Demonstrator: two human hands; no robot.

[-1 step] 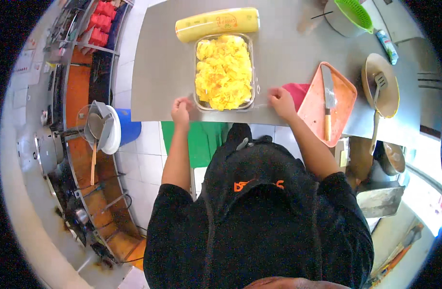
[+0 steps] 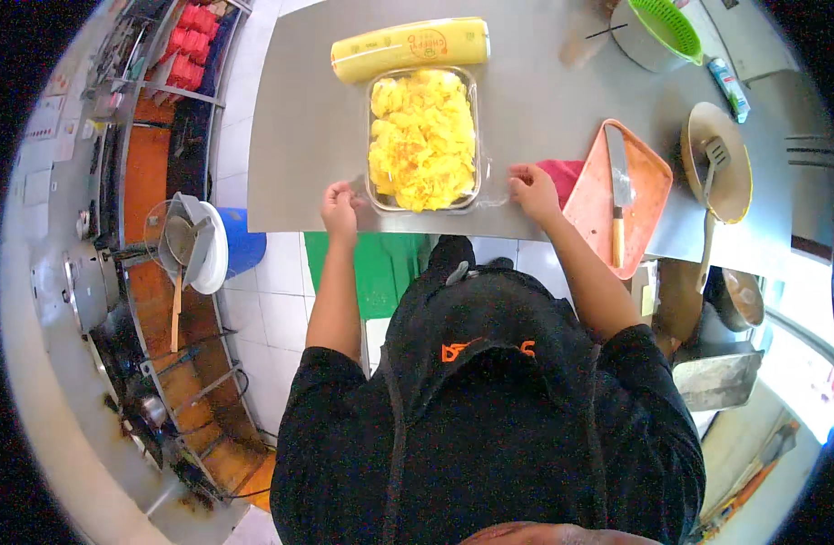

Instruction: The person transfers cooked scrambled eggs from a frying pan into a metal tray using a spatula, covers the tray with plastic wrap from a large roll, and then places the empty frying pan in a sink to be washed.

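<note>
A clear rectangular tray (image 2: pixel 378 205) heaped with yellow, crinkled food (image 2: pixel 421 136) sits at the near edge of the steel table. Clear cling film (image 2: pixel 495 201) glints at its right side and front corner, hard to make out elsewhere. My left hand (image 2: pixel 340 206), fingers curled in a pinch, is just left of the tray's front corner. On the other side, my right hand (image 2: pixel 532 191) is bent palm-down, its fingertips pinched at the film's edge. Directly behind the tray lies a thick yellow roll (image 2: pixel 409 49) of cling film.
Right of my hand, a pink tray (image 2: pixel 587 213) holds a wooden-handled knife (image 2: pixel 619 195), with red cloth (image 2: pixel 559 173) beside it. Farther right are a pan (image 2: pixel 698 136) with a slotted turner, and a pot with a green strainer (image 2: pixel 666 32). A blue bin (image 2: pixel 244 241) stands left.
Both hands remain beside the tray, almost in place, with their fingers less blurred now. The tabletop things appear very slightly lower in the picture.
</note>
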